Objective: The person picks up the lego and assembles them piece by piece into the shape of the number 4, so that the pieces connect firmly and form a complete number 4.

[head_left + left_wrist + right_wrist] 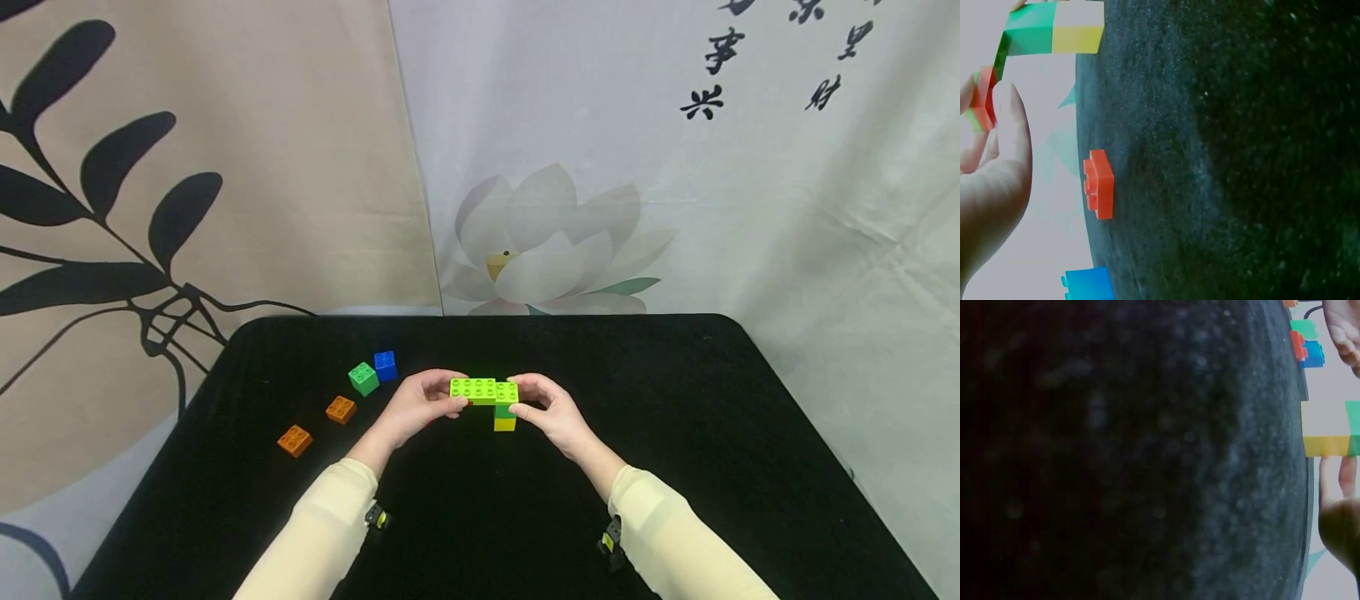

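Note:
In the head view, both hands hold a building-brick assembly above the black table. Along its top run lime green bricks point(473, 388), with a green brick point(503, 411) and a yellow brick point(505, 425) stacked downward under the right end. My left hand point(425, 402) pinches the left end between thumb and fingers; a red brick point(985, 99) shows there beneath the lime layer. The right hand point(552, 410) pinches the right end, its thumb on the near face. In the right wrist view, the yellow brick point(1325, 445) hides part of that hand's fingers.
Left of the hands on the table lie two orange bricks, one nearer point(295, 441) and one farther point(341, 409), a green brick point(363, 379) and a blue brick point(386, 366). A loose red brick point(1101, 185) lies behind my left hand. Printed cloth point(555, 100) hangs behind.

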Tool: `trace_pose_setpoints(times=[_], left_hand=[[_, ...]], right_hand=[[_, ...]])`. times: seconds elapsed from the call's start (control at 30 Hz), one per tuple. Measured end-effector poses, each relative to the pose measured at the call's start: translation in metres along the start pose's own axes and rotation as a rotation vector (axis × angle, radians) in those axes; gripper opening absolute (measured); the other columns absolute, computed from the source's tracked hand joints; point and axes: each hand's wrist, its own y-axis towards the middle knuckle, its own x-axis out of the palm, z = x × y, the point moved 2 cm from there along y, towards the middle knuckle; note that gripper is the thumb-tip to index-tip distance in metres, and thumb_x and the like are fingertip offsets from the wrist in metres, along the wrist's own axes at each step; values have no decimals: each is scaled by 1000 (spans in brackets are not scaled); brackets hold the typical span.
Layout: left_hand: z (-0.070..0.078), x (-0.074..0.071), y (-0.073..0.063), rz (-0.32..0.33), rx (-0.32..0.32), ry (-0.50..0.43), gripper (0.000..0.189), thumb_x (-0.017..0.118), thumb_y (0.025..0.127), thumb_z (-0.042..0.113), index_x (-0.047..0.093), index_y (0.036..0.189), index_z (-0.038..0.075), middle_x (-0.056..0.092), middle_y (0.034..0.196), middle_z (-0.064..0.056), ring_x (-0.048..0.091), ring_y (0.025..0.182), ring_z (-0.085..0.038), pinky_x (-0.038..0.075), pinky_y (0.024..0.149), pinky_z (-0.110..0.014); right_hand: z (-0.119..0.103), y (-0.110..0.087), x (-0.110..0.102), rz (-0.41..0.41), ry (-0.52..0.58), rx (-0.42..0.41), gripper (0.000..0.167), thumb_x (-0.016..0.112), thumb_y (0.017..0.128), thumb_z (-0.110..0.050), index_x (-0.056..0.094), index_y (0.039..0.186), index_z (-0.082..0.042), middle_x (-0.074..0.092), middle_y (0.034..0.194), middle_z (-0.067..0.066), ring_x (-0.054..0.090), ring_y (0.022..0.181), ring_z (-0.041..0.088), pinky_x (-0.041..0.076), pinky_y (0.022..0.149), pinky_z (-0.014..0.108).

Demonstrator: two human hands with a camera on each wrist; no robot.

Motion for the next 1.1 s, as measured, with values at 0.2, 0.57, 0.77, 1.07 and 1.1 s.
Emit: trace_pose_setpoints(times=[0.2,0.57,0.77,1.07,1.1], left_hand=[[-11,-4,3,12,-2,63,42,69,93,8,57,132,-1,64,112,-15,66,98,-28,55,88,-47],[-21,-33,0,-2,82,172,48,72,90,7,55,135,-1,65,121,-16,62,109,-31,51,95,-45],[-27,-48,2,13,114,327,50,75,86,5,58,133,0,63,127,-15,57,116,-34,45,100,-53],[-52,-50,4,-1,-2,369,58,79,82,11,58,136,7,59,133,-13,54,119,-33,45,100,-51],[-54,-50,4,-2,-15,367,59,80,82,12,58,136,8,59,134,-12,54,119,-32,45,99,-51]], right_hand=[[22,5,-1,13,-15,13,40,70,91,-2,59,129,1,65,120,12,59,112,25,43,100,48],[26,4,-2,4,-14,54,38,74,89,-7,62,125,-2,66,119,11,60,111,25,50,93,35],[26,3,-3,-7,-3,63,37,73,90,-8,62,125,-3,65,120,10,59,112,25,49,95,38],[-3,-4,0,-34,26,99,37,69,92,-3,58,127,4,63,122,16,57,116,31,46,100,46],[-3,-4,0,-34,26,100,37,69,92,-3,58,127,3,63,122,16,57,116,31,46,100,45]])
